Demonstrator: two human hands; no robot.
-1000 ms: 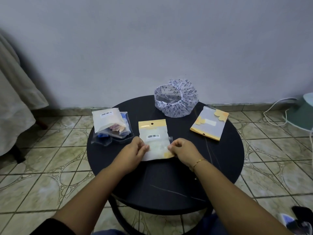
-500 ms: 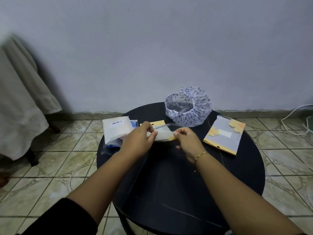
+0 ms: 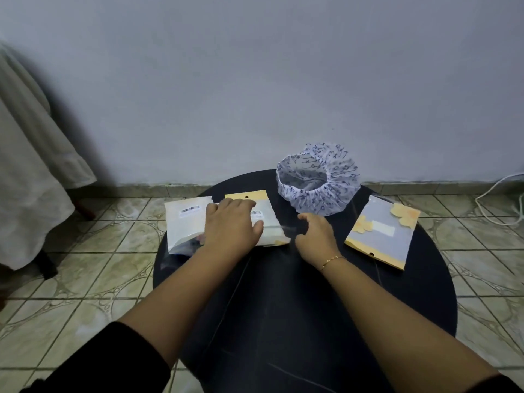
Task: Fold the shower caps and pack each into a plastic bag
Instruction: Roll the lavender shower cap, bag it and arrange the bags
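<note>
Our left hand lies flat, fingers straight, pressing a packed bag near the surface's far-left edge. Our right hand, fingers loosely curled, holds nothing. The cap sits at the far edge.

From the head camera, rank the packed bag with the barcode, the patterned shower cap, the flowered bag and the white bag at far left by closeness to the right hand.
1. Packed bag with the barcode, just left of the right hand, under the left hand.
2. Patterned shower cap, behind it.
3. Flowered bag, to the right.
4. White bag, far left.

The cap and flowered bag are close to call.
</note>
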